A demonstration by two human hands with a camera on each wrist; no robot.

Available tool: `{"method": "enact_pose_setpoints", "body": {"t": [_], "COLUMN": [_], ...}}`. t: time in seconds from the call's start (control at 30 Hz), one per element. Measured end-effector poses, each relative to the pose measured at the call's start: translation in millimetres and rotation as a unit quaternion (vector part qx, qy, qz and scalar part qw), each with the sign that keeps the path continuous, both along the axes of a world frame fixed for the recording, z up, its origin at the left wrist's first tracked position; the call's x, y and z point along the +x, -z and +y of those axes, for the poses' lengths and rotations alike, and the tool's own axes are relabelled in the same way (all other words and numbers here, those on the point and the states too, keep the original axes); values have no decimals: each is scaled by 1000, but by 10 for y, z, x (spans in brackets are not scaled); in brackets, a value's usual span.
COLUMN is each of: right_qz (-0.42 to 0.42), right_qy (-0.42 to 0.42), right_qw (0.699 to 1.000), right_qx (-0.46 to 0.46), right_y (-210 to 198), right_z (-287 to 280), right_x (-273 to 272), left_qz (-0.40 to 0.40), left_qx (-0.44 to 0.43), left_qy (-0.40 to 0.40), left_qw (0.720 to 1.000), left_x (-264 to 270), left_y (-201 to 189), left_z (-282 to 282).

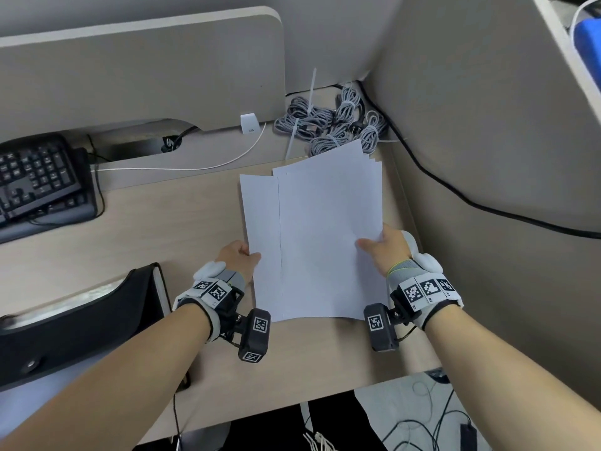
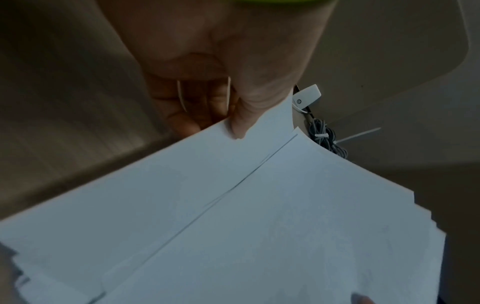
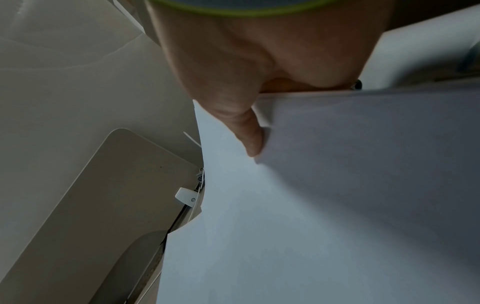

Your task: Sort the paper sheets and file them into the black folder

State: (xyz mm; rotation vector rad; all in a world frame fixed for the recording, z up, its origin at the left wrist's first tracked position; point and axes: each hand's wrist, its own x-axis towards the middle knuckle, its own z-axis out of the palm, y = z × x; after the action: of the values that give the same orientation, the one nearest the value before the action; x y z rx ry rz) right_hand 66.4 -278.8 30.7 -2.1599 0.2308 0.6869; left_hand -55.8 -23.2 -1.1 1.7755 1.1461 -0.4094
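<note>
Paper sheets (image 1: 318, 236), fanned unevenly, are pinched above the surface (image 1: 182, 222) by left grip (image 1: 239, 258) and right grip (image 1: 387, 247); black folder (image 1: 81, 317) lies left.

Paper sheets (image 1: 328, 242) were plain white, matt, smooth, thin enough to curl at edges. Desk (image 1: 182, 222) showed pale wood-grain laminate, low sheen. Black folder (image 1: 81, 317) looked like smooth leatherette, faintly glossy. Cable bundles (image 1: 328, 125) wore grey braided cloth sheath. Keyboard (image 1: 39, 180) was matt black plastic. Partition panels (image 1: 143, 70) looked smooth, matt beige.
</note>
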Motion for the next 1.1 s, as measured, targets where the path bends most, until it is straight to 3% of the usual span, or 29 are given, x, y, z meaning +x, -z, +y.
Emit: {"method": "enact_pose_setpoints", "body": {"t": [0.27, 0.47, 0.6, 0.73, 0.77, 0.83, 0.87, 0.93, 1.03, 1.1], "right_qz": [50, 50, 27, -4, -4, 5, 0, -9, -10, -16], "right_qy": [-30, -59, -51, -41, -40, -28, -18, 3, 9, -23], "right_qw": [998, 997, 998, 999, 999, 999, 1000, 1000, 1000, 997], "right_qx": [-2, -12, 6, 19, 21, 16, 5, -12, -23, -67], "right_y": [43, -5, -105, -124, -138, -119, -118, -103, -112, -142], "right_z": [89, 159, 148, 117, 118, 112, 106, 86, 42, 0], "right_x": [-89, -128, -104, -61, -56, -51, -52, -45, -24, -6], "left_qz": [-27, -6, 0, 7, 14, 15, 7, 0, -30, -18], "left_qx": [-172, -218, -218, -240, -239, -213, -194, -140, -138, -79], "left_qy": [-35, -86, -102, -126, -133, -131, -110, -47, 26, 48], "left_qw": [984, 972, 971, 963, 962, 968, 975, 989, 990, 996], "left_x": [78, 103, 104, 78, 84, 139, 176, 183, 98, 59], "left_y": [-185, -53, 233, 794, 823, 512, 181, -62, -4, 85], "left_z": [-210, -253, -163, 11, 17, -38, -111, -162, -48, 45]}}
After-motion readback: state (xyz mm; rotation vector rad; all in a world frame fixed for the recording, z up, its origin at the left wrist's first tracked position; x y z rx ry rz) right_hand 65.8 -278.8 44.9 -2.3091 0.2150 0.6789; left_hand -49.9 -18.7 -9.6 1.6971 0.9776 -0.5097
